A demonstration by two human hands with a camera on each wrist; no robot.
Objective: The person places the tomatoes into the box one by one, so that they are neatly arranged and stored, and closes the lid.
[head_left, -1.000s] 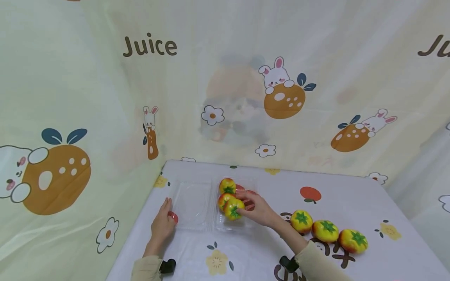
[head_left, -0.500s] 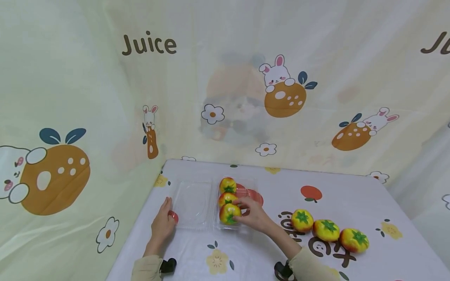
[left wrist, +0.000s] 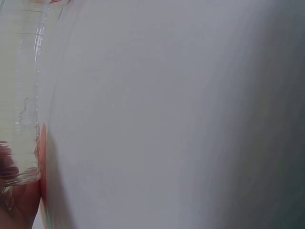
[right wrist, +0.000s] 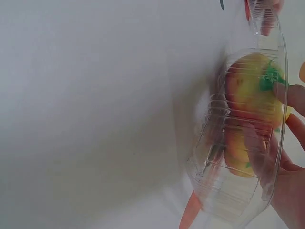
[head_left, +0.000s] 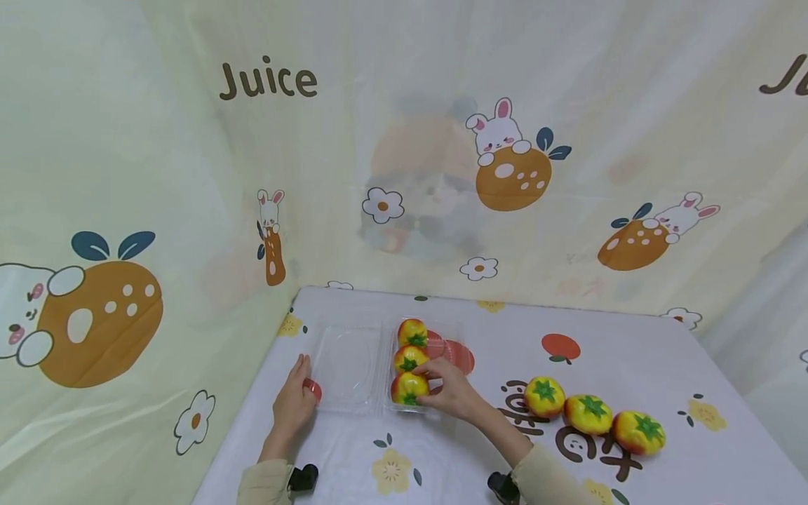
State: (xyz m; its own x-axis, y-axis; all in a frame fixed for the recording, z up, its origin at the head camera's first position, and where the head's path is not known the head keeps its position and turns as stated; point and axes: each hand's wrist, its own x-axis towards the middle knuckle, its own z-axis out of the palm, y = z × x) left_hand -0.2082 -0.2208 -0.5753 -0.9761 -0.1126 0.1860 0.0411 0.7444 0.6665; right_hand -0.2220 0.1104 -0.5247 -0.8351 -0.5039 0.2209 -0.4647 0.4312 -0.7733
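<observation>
A clear plastic clamshell box lies spread out, its lid (head_left: 347, 366) on the left and its base (head_left: 442, 328) on the right. In the base a column of toy persimmons stands along the left side: a far one (head_left: 412, 332), a middle one (head_left: 409, 358) and a near one (head_left: 407, 386). My right hand (head_left: 451, 391) grips the near persimmon from its right; in the right wrist view the thumb (right wrist: 291, 97) lies by its green calyx. My left hand (head_left: 295, 400) rests at the lid's left edge, fingers fairly straight; only part of it shows in the left wrist view.
Three more toy persimmons sit in a slanting row to the right: a left one (head_left: 545, 397), a middle one (head_left: 588, 414) and a right one (head_left: 639, 432). A printed white cloth (head_left: 505, 330) covers the table. Patterned curtains (head_left: 416, 175) hang behind and beside it.
My right hand has brought the near persimmon down toward the front of the base, where it now lines up with the other two. The left hand stays at the lid.
</observation>
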